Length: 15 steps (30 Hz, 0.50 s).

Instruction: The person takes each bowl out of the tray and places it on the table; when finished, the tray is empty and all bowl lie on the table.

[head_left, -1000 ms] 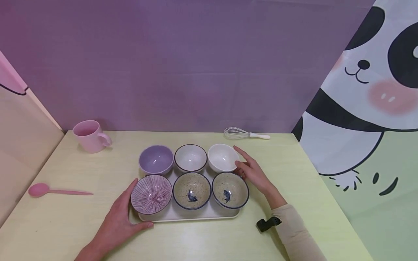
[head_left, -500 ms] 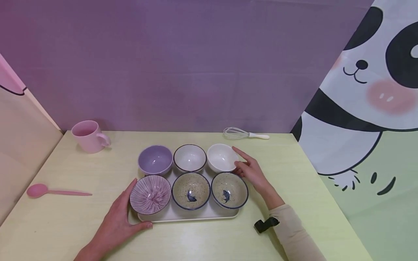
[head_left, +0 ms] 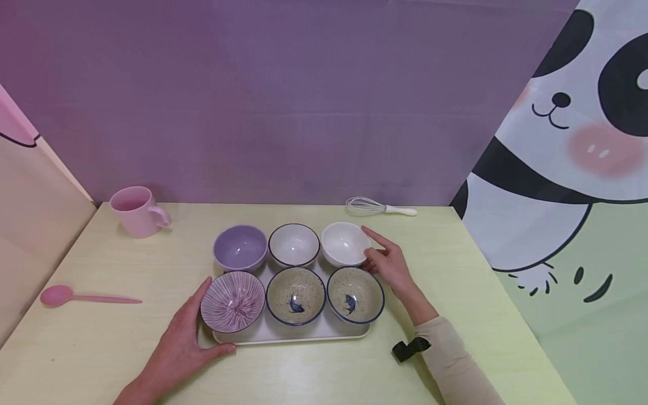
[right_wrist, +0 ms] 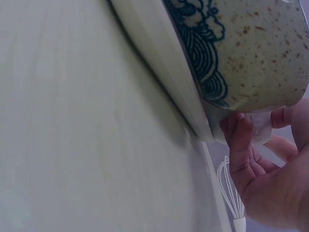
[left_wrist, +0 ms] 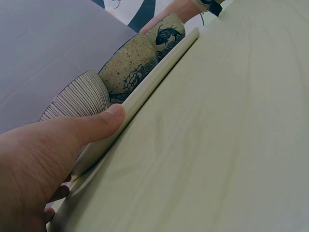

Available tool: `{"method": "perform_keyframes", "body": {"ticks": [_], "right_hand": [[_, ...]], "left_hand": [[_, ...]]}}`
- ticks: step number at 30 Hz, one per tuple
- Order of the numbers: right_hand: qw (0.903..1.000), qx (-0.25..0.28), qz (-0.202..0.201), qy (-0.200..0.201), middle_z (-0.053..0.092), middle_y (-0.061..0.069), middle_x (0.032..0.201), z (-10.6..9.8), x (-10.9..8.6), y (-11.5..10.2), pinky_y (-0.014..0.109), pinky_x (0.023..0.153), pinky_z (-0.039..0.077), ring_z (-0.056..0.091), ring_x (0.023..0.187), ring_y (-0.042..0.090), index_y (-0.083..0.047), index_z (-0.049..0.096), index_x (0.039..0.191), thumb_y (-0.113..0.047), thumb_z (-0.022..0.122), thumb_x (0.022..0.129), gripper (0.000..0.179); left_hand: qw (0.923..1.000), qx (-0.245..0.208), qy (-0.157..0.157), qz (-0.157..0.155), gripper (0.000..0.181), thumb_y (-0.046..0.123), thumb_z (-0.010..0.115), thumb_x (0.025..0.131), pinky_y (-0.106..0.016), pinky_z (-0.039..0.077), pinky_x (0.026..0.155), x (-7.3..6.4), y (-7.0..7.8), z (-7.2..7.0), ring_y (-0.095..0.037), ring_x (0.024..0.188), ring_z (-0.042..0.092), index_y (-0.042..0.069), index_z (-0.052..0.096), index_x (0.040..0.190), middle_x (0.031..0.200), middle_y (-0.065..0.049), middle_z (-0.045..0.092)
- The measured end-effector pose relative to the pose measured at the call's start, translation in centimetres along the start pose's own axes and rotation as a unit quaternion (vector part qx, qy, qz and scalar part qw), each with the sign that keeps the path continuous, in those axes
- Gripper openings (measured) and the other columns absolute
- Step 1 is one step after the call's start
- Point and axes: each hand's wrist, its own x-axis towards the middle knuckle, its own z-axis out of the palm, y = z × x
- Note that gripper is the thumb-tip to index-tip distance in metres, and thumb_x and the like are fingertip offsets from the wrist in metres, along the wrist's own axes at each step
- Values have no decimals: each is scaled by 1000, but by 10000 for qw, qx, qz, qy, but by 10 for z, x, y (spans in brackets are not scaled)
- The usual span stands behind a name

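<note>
A pale rectangular tray [head_left: 298,336] carries several bowls in two rows. My left hand [head_left: 181,337] holds the tray's near left corner, thumb along its front rim, beside a striped bowl [head_left: 233,302]. In the left wrist view the thumb [left_wrist: 104,124] lies at the rim, other fingers partly hidden below. My right hand [head_left: 391,264] pinches the white bowl [head_left: 345,244] at the back right, index finger along its side. Two speckled fish bowls [head_left: 296,296] complete the front row. Behind stand a purple bowl [head_left: 240,247] and a dark-rimmed white bowl [head_left: 294,245].
A pink mug [head_left: 135,212] stands at the table's back left, with a pink spoon [head_left: 88,296] nearer the left edge. A whisk [head_left: 379,206] lies along the back edge. Behind the table rises a purple backdrop [head_left: 273,101]; a panda print hangs at right.
</note>
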Motion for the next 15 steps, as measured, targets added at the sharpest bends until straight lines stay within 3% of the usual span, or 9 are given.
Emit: {"method": "perform_keyframes", "body": {"ticks": [15], "right_hand": [[9958,651,185,613,75,2,67,-25,4,-5,19,52,61,71,55,9,-12,53,166,-2,54,107,60]], "left_hand": [[10000,-40,7,47,141,47,105,73,-80,36,122,0,-1,-1,-56,156,38,20,17,179,177,-24,34]]}}
